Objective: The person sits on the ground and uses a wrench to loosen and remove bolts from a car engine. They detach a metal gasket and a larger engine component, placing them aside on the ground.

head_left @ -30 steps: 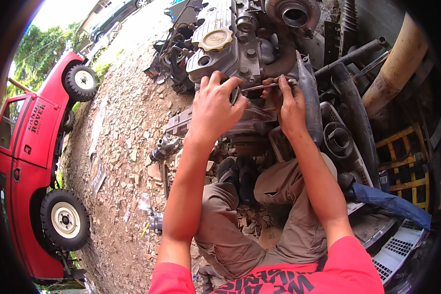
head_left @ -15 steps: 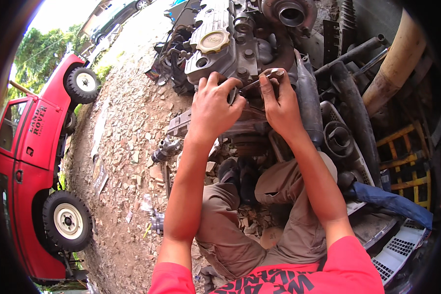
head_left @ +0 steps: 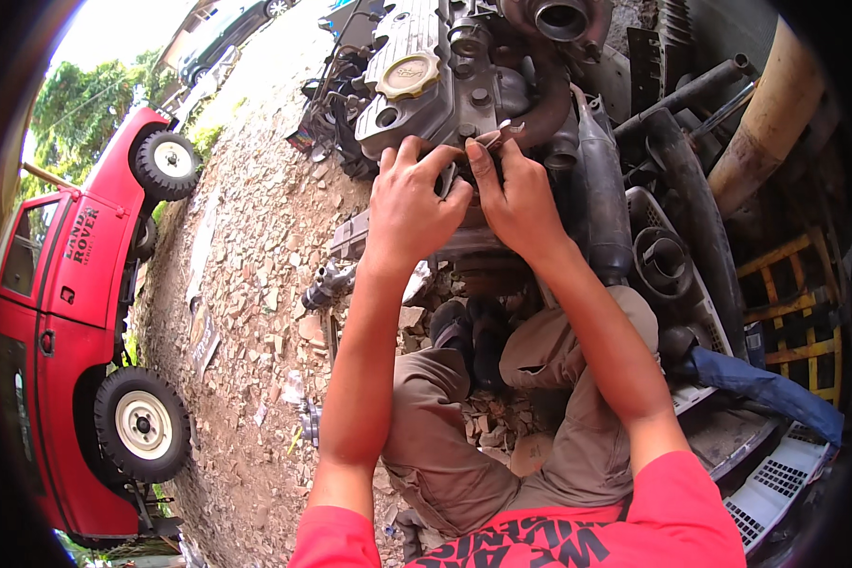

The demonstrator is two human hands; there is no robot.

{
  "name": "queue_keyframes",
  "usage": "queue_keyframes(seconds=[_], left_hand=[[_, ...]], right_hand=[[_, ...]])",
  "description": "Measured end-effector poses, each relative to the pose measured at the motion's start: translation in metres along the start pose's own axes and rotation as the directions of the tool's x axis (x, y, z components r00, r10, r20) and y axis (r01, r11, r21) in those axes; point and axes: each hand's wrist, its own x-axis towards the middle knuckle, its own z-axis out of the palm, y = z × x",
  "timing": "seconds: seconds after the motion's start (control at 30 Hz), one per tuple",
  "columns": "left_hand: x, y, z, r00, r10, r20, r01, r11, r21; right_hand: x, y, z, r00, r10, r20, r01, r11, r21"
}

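Note:
The grey engine (head_left: 483,78) with a cream filler cap (head_left: 409,73) stands in front of me. My left hand (head_left: 417,204) is bent round the front lower edge of its valve cover, fingers curled on something I cannot make out. Just to its right, my right hand (head_left: 519,204) is closed on a slim metal wrench (head_left: 507,128), thumb up along it. The wrench lies across the engine beside a bolt, its far end showing past my fingers; whether it sits on a fastener is hidden.
A red off-road vehicle (head_left: 85,275) stands left beyond the rubble-strewn ground (head_left: 246,275). Exhaust pipes (head_left: 601,213), a bamboo pole (head_left: 767,114), a yellow crate (head_left: 790,350) and blue fabric (head_left: 757,383) crowd the right side. A loose metal part (head_left: 317,289) lies left of my forearm.
My right hand has moved left and a little upward with the wrench, coming up close against my left hand. My left hand has barely moved. The view has shifted slightly.

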Motion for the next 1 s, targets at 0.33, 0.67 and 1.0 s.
queue_keyframes(seconds=[0.33,0.67,1.0], left_hand=[[0.002,-0.001,0.001,0.998,0.033,-0.047,-0.031,0.999,0.024],[0.0,-0.004,0.002,0.999,0.028,-0.027,-0.028,1.0,-0.011],[0.0,0.0,-0.002,1.0,-0.022,0.01,0.022,1.0,-0.01]], right_hand=[[-0.001,0.003,-0.002,0.997,-0.075,-0.034,0.072,0.994,-0.078],[-0.001,0.01,-0.005,0.991,0.135,-0.005,-0.134,0.987,0.091],[-0.003,0.03,-0.018,0.923,0.378,-0.069,-0.326,0.866,0.38]])
